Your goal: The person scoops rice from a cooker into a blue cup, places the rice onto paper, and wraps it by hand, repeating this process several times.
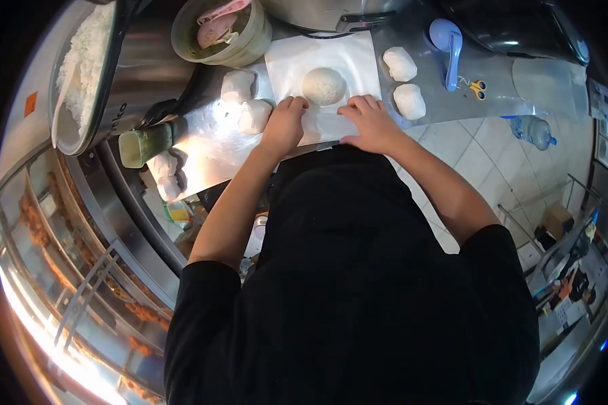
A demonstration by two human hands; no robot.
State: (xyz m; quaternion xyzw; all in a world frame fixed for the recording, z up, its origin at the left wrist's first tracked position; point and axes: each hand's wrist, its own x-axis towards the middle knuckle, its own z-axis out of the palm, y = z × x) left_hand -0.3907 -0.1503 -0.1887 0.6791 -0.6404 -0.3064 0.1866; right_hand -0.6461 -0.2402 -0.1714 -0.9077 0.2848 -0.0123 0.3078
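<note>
Steel tabletop: by its near edge, our left hand and right hand pinch the paper, presumably steadying it under the rice.

White paper sheet lying spread open, looking smooth at far side. Pale rounded mound, apparently rice, sitting unwrapped near middle of sheet, doming upward, outline looking roughly circular, bare paper showing around it.
</note>
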